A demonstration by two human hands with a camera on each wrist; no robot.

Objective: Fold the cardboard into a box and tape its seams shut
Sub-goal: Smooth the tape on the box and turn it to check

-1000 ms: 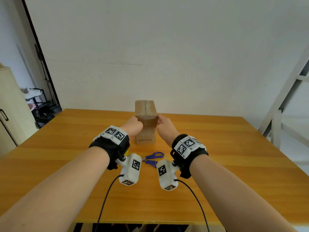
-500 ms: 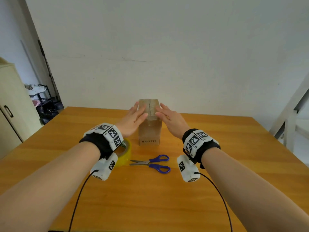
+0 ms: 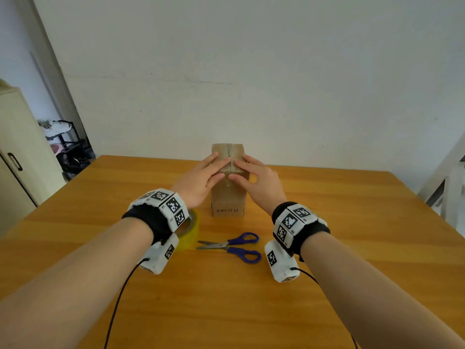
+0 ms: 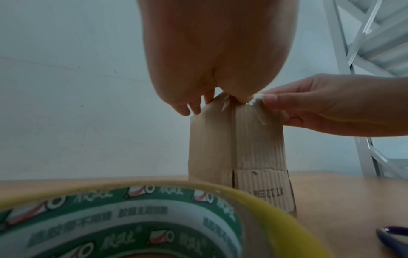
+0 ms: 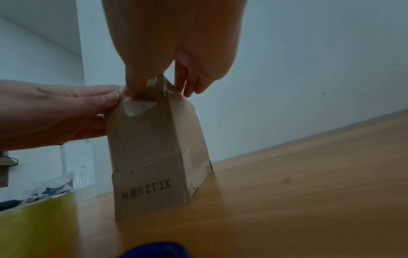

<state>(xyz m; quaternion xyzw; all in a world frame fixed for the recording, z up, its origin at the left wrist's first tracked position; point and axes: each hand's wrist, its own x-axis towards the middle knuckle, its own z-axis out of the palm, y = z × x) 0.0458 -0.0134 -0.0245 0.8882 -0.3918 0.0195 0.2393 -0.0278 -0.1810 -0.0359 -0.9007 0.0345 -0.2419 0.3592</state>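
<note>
A small brown cardboard box (image 3: pixel 227 197) stands upright on the wooden table (image 3: pixel 327 248), with clear tape running along its top seam and down its near face. My left hand (image 3: pixel 201 180) lies with straight fingers on the left half of the top. My right hand (image 3: pixel 254 180) mirrors it on the right half, its thumb against the near face. The fingertips nearly meet at the seam. In the wrist views the box (image 4: pixel 238 148) (image 5: pixel 152 148) shows a wrinkled tape end near its upper edge. A yellow tape roll (image 3: pixel 190 229) sits partly hidden under my left wrist.
Blue-handled scissors (image 3: pixel 234 246) lie on the table just in front of the box, between my wrists. The tape roll (image 4: pixel 132 223) fills the bottom of the left wrist view. A cream cabinet (image 3: pixel 15 159) stands off the table's left side, a white wall behind.
One second ago both hands gripped the box's sides near the top. They have since flattened onto its top, and my fingers have slid inward toward the seam. My wrists moved apart.
</note>
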